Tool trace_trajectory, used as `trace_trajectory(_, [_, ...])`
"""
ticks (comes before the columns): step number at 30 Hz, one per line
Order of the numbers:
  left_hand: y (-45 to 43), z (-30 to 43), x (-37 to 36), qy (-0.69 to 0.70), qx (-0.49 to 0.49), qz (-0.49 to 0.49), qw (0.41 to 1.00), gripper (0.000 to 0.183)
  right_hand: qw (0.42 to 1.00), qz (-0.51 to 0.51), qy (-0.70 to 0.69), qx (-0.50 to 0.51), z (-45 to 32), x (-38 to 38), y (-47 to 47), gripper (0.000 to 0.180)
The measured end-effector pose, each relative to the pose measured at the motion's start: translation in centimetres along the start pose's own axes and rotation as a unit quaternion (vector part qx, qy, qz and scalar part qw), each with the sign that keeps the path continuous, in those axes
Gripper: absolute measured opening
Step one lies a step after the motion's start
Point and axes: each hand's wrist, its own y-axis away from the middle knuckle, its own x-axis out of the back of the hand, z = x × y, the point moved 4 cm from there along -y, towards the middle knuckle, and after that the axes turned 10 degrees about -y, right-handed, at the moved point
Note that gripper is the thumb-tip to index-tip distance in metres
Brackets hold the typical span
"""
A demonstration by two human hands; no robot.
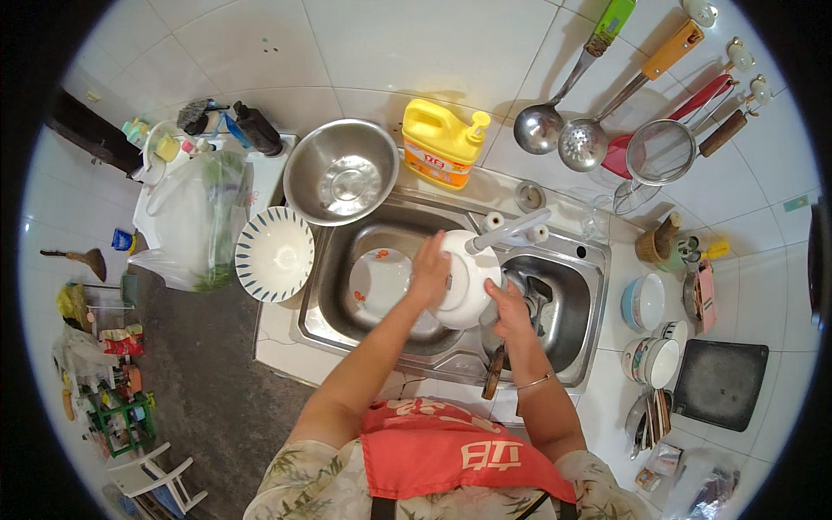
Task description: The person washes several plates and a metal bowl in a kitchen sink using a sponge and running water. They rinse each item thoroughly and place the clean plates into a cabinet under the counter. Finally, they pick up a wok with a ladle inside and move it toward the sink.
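Observation:
My right hand (510, 309) grips the right rim of a white dish (469, 296), its thumb on the outer side. The dish is tilted with its underside and foot ring facing me. Flat against its left part lies my left hand (430, 273); whether those fingers also grip the rim is hidden. Just over the dish's top edge is the pale faucet spout (513, 229). Below, a white plate with orange-red marks (380, 283) lies in the large sink basin (335, 260). The small basin (575, 325) holds dark utensils, and a wooden handle (494, 374) sticks out over its front edge.
A steel bowl (341, 172) and a blue-striped bowl (275, 255) stand at the sink's left. Behind is a yellow detergent jug (442, 146). Ladles (539, 129) and a strainer (662, 153) hang on the wall. Stacked bowls (650, 361) stand on the right counter.

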Motion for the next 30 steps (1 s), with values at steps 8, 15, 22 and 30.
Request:
trace_trajectory(8, [4.6,-1.3,5.9,0.662,0.217,-0.191,0.691,0.037,0.990,0.135,0.033,-0.029,-3.3,-2.9,0.4,0.040])
trace_trajectory(15, [4.7,-0.2,5.9,0.568,0.212,-0.096,0.790,0.026,0.779,-0.095,0.510,0.351,1.6,-7.0,-3.5,0.028])
trace_trajectory(22, [6.6,0.5,5.8,0.450,0.223,-0.133,0.854,0.027,0.942,-0.078,0.292,0.148,2.0,-5.4,-7.2,0.029])
trace_trajectory(30, [6.3,1.4,5.4,0.410,0.226,-0.135,0.873,0.026,0.694,-0.139,0.590,0.389,1.2,-10.6,-1.1,0.027])
